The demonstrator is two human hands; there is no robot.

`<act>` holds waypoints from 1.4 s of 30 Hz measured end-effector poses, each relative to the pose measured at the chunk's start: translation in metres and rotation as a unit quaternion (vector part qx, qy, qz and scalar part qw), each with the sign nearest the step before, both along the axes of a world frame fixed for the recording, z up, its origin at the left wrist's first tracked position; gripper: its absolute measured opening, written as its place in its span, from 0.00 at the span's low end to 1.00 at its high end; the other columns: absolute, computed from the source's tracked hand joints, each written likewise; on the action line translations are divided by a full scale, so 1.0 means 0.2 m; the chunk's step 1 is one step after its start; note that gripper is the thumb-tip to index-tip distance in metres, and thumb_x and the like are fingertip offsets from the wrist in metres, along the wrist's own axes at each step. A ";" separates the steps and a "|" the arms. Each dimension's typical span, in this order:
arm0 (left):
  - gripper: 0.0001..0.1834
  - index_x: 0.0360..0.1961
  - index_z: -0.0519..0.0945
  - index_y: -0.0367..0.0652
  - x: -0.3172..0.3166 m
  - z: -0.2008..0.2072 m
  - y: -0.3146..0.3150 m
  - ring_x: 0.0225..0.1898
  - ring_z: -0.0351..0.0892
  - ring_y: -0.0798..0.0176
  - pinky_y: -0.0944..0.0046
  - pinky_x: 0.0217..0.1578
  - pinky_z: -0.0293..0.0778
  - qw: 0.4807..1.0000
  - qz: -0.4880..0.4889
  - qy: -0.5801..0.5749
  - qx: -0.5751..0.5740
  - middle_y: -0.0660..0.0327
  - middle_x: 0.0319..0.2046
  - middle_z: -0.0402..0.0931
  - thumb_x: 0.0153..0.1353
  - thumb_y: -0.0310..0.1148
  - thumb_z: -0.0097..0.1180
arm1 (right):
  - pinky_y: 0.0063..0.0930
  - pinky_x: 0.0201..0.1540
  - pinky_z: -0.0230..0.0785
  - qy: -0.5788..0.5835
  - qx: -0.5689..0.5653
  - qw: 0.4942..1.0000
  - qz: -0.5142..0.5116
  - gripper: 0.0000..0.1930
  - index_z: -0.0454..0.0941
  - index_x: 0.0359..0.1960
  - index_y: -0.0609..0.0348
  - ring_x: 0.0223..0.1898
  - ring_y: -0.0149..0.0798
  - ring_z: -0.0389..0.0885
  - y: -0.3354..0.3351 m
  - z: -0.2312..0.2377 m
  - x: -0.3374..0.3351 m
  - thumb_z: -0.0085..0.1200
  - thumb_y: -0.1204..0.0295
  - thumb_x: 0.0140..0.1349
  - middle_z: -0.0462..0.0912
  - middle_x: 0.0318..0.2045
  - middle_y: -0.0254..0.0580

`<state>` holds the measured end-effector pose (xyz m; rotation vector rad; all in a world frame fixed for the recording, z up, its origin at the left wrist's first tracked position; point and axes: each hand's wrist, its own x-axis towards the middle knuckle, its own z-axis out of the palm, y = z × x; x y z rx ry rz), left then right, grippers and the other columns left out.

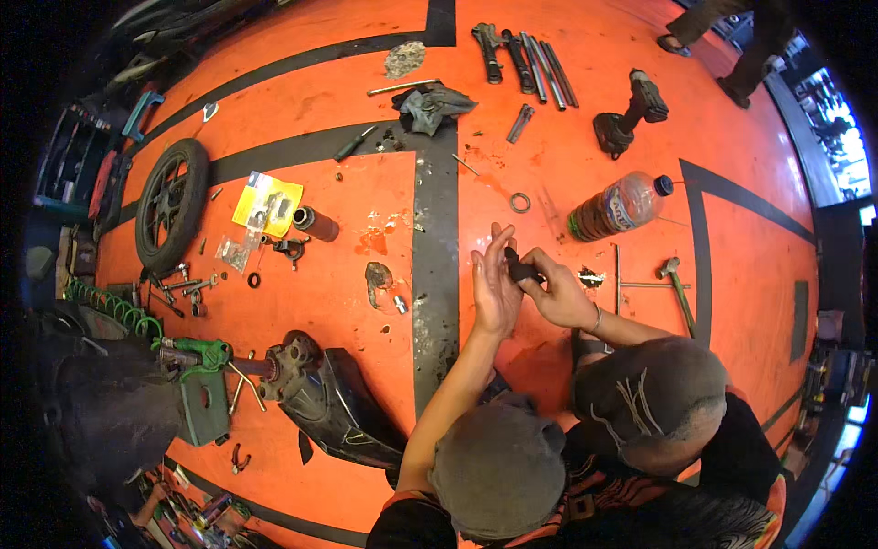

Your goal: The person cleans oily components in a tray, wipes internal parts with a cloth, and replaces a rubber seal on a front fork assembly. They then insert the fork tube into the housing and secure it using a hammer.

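Observation:
My left hand (495,291) is raised over the orange floor, palm turned toward the right hand, its fingers stretched out. A small dark piece (523,269), black and soft-looking, is pinched in my right hand (560,296). It sits against or just beside the left hand's fingers; I cannot tell whether they touch it. Its exact kind is too small to make out. Just beyond the hands lies a metal ring (520,202). To their right, a plastic bottle (622,207) with dark liquid and a dark cap lies tilted on its side.
A cordless drill (631,114), metal tubes (549,71) and a rag (432,110) lie farther off. At right is a hammer (679,293). A wheel (172,206), yellow packet (268,205) and dark cylinder (315,224) are at left. Another person's legs (754,46) show top right.

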<state>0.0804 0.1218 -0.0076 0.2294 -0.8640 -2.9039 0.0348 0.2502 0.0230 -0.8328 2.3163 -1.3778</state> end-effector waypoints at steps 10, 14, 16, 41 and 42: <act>0.35 0.66 0.67 0.40 -0.05 -0.15 -0.41 0.54 0.69 0.60 0.57 0.58 0.69 0.935 -0.003 -0.123 -0.332 0.54 0.69 0.59 0.77 0.57 0.24 | 0.41 0.40 0.72 0.064 0.111 0.990 0.064 0.14 0.75 0.44 0.59 0.37 0.51 0.82 -0.29 0.20 -0.12 0.57 0.80 0.54 0.83 0.35 0.49; 0.34 0.67 0.66 0.40 0.00 -0.10 -0.61 0.49 0.74 0.59 0.55 0.54 0.72 0.908 0.071 -0.187 -0.367 0.54 0.66 0.64 0.77 0.56 0.25 | 0.52 0.50 0.67 0.061 0.292 0.939 0.173 0.17 0.78 0.48 0.53 0.49 0.50 0.78 -0.40 -0.10 -0.30 0.59 0.73 0.54 0.83 0.40 0.48; 0.33 0.68 0.65 0.41 0.12 -0.09 -0.70 0.50 0.77 0.57 0.56 0.52 0.73 0.894 0.077 -0.227 -0.378 0.52 0.66 0.64 0.77 0.56 0.26 | 0.60 0.55 0.62 0.029 0.423 0.862 0.277 0.21 0.79 0.52 0.48 0.57 0.52 0.72 -0.47 -0.22 -0.41 0.60 0.67 0.54 0.81 0.48 0.47; 0.34 0.62 0.71 0.33 0.66 0.02 -0.65 0.45 0.83 0.56 0.59 0.47 0.73 0.853 0.019 -0.356 -0.382 0.49 0.50 0.80 0.76 0.56 0.33 | 0.42 0.47 0.74 0.196 -0.061 0.940 -0.272 0.16 0.81 0.41 0.68 0.43 0.56 0.83 -0.99 -0.50 -1.77 0.62 0.70 0.53 0.84 0.40 0.58; 0.34 0.62 0.71 0.33 0.66 0.00 -0.65 0.45 0.83 0.56 0.59 0.47 0.74 0.851 0.014 -0.357 -0.385 0.50 0.50 0.80 0.76 0.55 0.33 | 0.43 0.47 0.74 0.205 -0.067 0.939 -0.268 0.16 0.81 0.41 0.68 0.43 0.56 0.83 -0.98 -0.45 -1.74 0.62 0.70 0.53 0.84 0.39 0.58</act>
